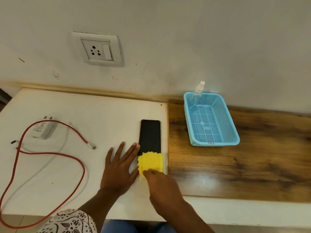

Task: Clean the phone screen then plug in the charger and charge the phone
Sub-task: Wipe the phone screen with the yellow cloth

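Observation:
A black phone (150,137) lies screen up on the white table top (94,118), near its right edge. A folded yellow cloth (151,162) covers the phone's near end. My right hand (161,184) presses down on the cloth's near edge, fingers bent over it. My left hand (120,167) lies flat on the table with straight fingers, its fingertips against the phone's left side. At the far left sits a white charger plug (42,130) with a red cable (50,153) looping to a free connector (91,146). A white wall socket (97,49) is above.
A light blue plastic basket (232,130) stands on the wooden surface (252,162) to the right, with a clear spray bottle (196,95) leaning in its far left corner. A thin white cable (55,157) also crosses the table's left part.

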### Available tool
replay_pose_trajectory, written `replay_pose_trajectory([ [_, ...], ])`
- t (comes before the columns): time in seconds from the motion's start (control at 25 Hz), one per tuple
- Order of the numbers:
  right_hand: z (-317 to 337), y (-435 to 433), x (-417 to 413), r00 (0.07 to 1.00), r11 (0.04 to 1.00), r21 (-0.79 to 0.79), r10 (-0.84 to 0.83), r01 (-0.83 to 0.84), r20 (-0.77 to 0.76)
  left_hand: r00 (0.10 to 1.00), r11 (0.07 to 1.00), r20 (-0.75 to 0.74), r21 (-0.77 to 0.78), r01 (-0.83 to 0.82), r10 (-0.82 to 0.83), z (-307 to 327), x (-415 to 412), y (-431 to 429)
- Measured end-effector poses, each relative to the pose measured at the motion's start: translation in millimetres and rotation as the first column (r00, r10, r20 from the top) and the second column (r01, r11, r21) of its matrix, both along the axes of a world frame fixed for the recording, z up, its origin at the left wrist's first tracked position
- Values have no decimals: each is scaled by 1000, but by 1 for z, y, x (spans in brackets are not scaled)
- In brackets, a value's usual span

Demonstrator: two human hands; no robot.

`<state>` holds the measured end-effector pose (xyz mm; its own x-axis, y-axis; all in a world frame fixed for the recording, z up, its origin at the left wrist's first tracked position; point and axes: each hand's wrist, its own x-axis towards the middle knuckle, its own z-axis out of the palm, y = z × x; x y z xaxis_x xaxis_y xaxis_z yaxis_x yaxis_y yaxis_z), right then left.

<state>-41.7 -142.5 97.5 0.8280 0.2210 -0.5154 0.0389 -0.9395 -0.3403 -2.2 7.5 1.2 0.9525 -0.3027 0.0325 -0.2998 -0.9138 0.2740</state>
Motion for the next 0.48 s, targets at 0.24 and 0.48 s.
replay_pose_trajectory([
  [0.24,24,-58,-2,866,705,608,-497,365,56,999,999,5,-21,-34,34,1,-1,-3],
  [0.48,-9,-112,-5,675,734,290,-679,614,287,999,1000,-5,-4,-31,31,4,0,-3],
])
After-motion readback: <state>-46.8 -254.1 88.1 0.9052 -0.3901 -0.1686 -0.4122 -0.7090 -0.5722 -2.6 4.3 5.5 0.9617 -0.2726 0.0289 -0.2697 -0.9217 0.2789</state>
